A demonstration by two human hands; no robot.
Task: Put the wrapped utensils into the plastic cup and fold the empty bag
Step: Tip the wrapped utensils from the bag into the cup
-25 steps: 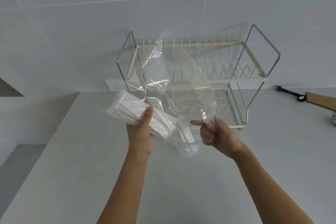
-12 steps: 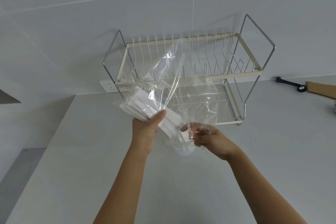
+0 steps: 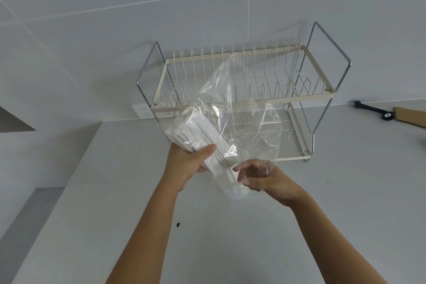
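Grey counter, rack at back edge. Utensils clenched in left hand, tilted over cup mid-counter. Bag pinched by right hand. Bundle best lowered end-first, bag kept clear of rim.

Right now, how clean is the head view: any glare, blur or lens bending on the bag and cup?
Head view: even soft light, faint shadows; white glare streaks on the clear bag; plastic cup nearly vanishes behind it; dish rack rails bow from the wide lens; both hands sharp.
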